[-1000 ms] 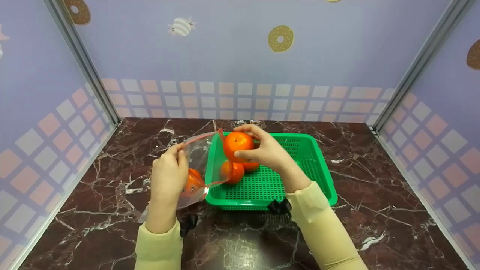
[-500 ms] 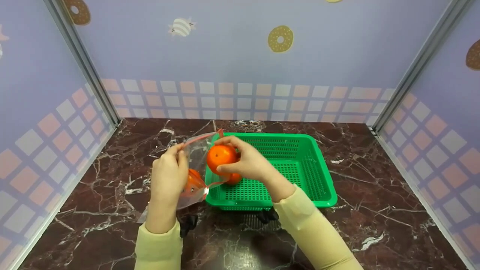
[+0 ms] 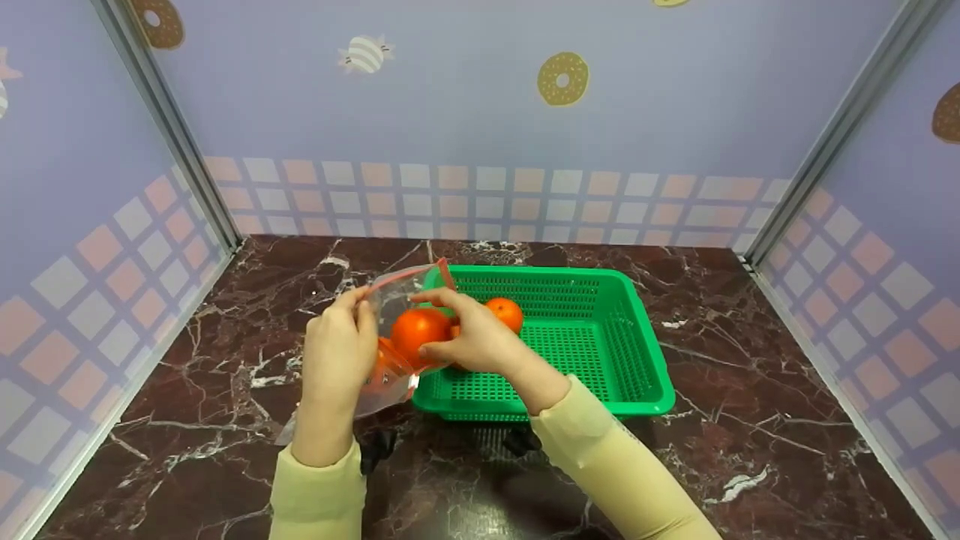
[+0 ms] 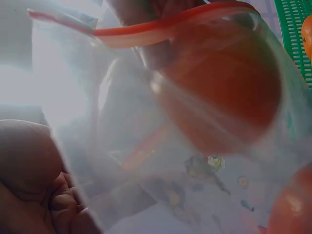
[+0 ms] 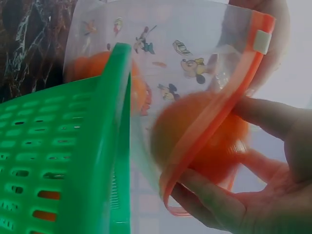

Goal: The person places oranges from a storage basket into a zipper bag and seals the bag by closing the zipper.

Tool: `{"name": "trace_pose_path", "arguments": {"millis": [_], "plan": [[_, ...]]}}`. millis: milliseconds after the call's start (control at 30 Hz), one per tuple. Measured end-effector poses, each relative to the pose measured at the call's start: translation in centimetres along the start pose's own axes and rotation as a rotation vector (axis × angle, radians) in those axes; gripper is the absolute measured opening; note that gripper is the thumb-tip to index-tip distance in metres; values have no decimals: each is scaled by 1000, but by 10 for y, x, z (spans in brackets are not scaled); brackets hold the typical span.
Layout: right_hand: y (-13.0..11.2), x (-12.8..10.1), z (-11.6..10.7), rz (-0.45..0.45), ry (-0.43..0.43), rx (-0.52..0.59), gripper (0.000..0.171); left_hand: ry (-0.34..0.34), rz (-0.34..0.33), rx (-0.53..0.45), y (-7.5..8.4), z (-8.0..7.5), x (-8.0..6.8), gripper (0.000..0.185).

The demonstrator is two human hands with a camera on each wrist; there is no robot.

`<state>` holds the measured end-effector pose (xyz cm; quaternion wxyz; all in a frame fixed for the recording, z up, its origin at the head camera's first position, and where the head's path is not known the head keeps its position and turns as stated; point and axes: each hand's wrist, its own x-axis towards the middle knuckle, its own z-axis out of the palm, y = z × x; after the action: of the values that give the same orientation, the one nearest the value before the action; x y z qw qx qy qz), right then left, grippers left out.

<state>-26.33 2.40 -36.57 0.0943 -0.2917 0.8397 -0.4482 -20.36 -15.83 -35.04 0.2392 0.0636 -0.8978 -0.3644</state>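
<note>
My left hand (image 3: 337,345) pinches the rim of a clear zip bag (image 3: 391,294) with a red zip strip and holds its mouth apart. Between the fingers and thumb of my right hand (image 3: 480,335) is a mandarin orange (image 3: 418,330), inside the bag's mouth. The right wrist view shows this mandarin orange (image 5: 195,131) behind the red strip, beside the white slider (image 5: 262,42). Deeper in the bag lie other mandarin oranges (image 5: 100,66). Through the plastic, the left wrist view shows the held mandarin orange (image 4: 234,92), blurred.
A green perforated basket (image 3: 651,337) stands right of the bag, its left rim up against the plastic. One mandarin orange (image 3: 507,314) shows in it, with another partly hidden behind my right hand. The dark marbled tabletop (image 3: 750,450) is enclosed by patterned wall panels (image 3: 480,112).
My right hand has moved left and down, carrying the mandarin orange from above the basket into the bag's mouth. The left hand and the bag have stayed in place.
</note>
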Motion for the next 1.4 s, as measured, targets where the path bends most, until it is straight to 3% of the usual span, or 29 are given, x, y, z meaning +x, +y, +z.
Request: {"name": "trace_pose_path", "arguments": {"millis": [433, 600, 700, 800, 900, 967, 1167, 1400], "plan": [[2, -3, -3, 54, -15, 16, 50, 10, 3, 1, 0, -1, 0, 35], [5, -4, -5, 68, 148, -29, 32, 14, -8, -1, 0, -4, -1, 36], [8, -4, -7, 158, 201, -141, 37, 20, 2, 0, -1, -5, -1, 35], [10, -2, -8, 283, 99, -248, 52, 25, 9, 3, -1, -5, -1, 35], [14, 0, -8, 332, -21, -283, 56, 33, 16, 2, -1, -5, -1, 35], [14, 2, -7, 324, -39, -249, 52, 43, 18, -3, -2, -7, -1, 35], [10, 3, -8, 185, 61, -9, 45, 146, -1, -38, -6, -14, 0, 34], [2, 3, -6, 85, 147, 37, 41, 286, -1, -99, -10, -19, 2, 33]]}}
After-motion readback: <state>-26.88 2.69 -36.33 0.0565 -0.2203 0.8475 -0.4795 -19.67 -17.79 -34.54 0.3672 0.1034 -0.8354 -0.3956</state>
